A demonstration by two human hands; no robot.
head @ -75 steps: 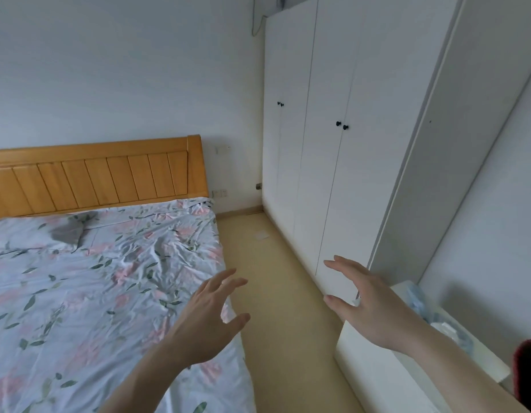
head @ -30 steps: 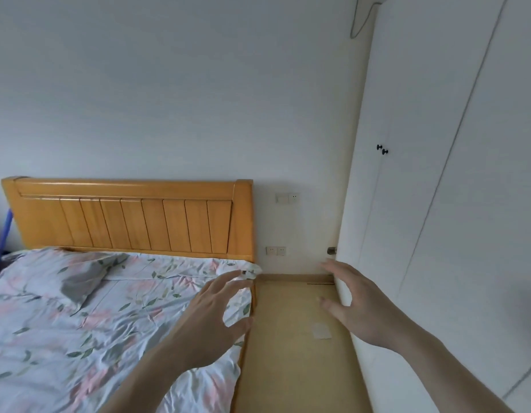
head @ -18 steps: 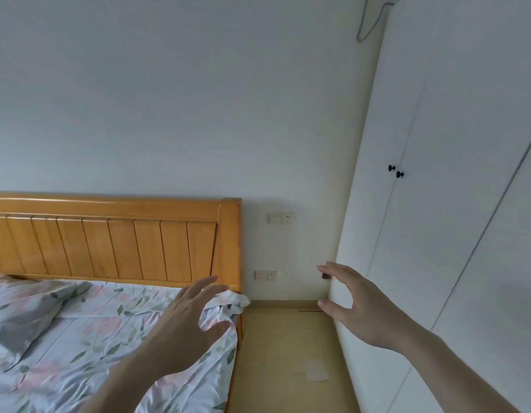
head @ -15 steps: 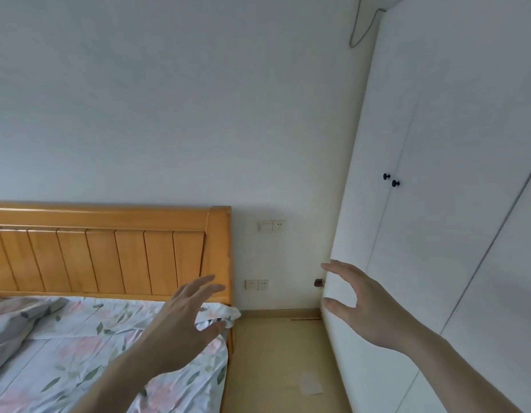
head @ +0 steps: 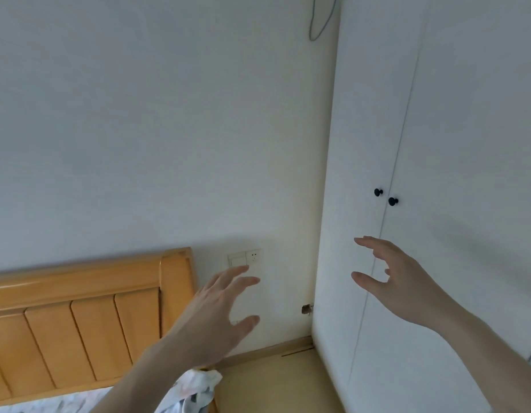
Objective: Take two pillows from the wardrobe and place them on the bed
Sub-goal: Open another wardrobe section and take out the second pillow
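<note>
White wardrobe (head: 455, 144) ahead, doors closed; my left hand (head: 212, 318) and right hand (head: 400, 286) spread, empty. I should pinch both black knobs (head: 392, 201), pulling evenly.

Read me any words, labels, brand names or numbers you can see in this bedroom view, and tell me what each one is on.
None can be read: the white wall switch and socket plate, the white wardrobe doors with black round knobs and the orange wooden headboard show no text.

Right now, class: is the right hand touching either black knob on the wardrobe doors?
Apart. The head view shows the right hand open below the black knobs, with bare white wardrobe door between fingertips and knobs.
</note>
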